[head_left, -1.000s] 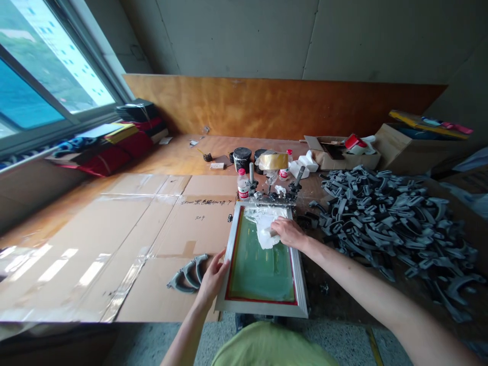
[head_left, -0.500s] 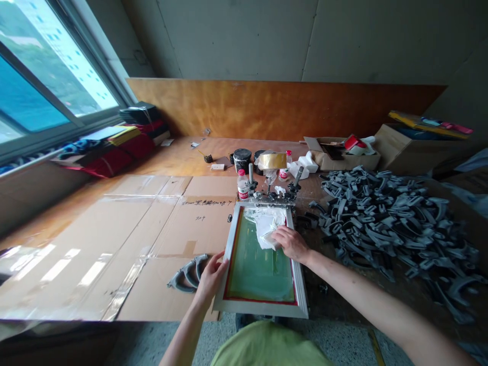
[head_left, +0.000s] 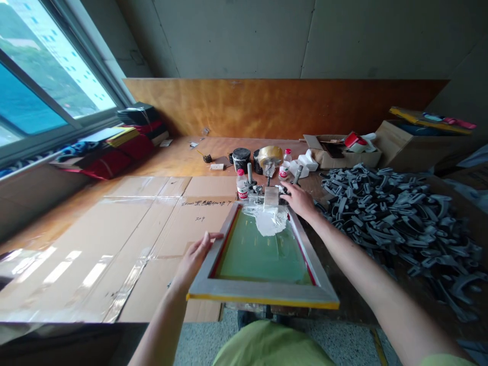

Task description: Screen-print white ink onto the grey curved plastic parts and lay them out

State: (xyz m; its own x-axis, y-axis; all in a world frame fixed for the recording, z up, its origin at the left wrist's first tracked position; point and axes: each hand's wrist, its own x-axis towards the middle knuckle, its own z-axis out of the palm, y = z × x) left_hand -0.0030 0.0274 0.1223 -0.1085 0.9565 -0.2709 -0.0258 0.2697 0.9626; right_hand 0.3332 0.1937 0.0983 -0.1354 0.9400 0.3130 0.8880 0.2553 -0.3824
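A silk-screen frame (head_left: 206, 272) with a green mesh is tilted, its near end raised and its far end at a metal hinge clamp (head_left: 257, 195). My left hand (head_left: 192, 259) grips the left rail, some fingers hidden by it. White ink and a white sheet-like patch (head_left: 271, 222) lie at the mesh's far end. A pale squeegee block (head_left: 271, 196) stands upright there, leaning by the clamp. My right hand (head_left: 299, 199) is just right of the block, fingers stretched forward and apart, holding nothing I can see.
A large heap of grey curved plastic parts (head_left: 396, 229) covers the right side. Behind the clamp stand red-capped bottles (head_left: 242, 185), a black tub (head_left: 241, 159) and a tape roll (head_left: 270, 154). Flattened cardboard (head_left: 133, 239) lies left; open boxes (head_left: 343, 157) stand back right.
The frame's near end has risen with my left hand. My right hand has moved from the mesh to the far end and let go of the squeegee. The grey parts beside the frame are now hidden.
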